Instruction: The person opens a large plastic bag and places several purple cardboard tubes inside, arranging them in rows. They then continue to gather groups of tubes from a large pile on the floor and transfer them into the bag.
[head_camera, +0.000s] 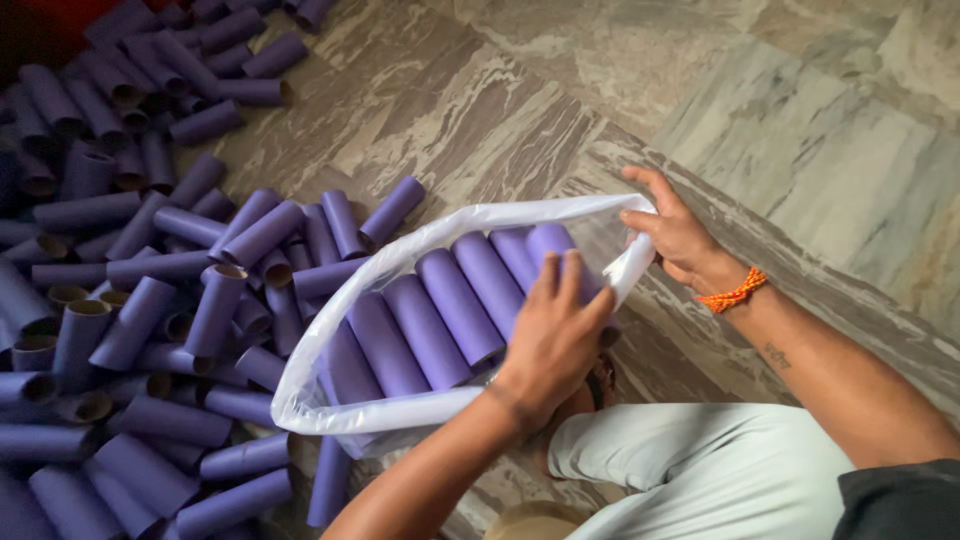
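Head view: left hand (555, 335) lies spread, fingers pressing the purple tubes (430, 325) inside the clear plastic bag (330, 415). Right hand (672, 232) pinches the bag's rim.

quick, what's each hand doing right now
Left hand: fingers flat on a purple tube in the plastic bag.
Right hand: pinching the bag's rim, holding it open.
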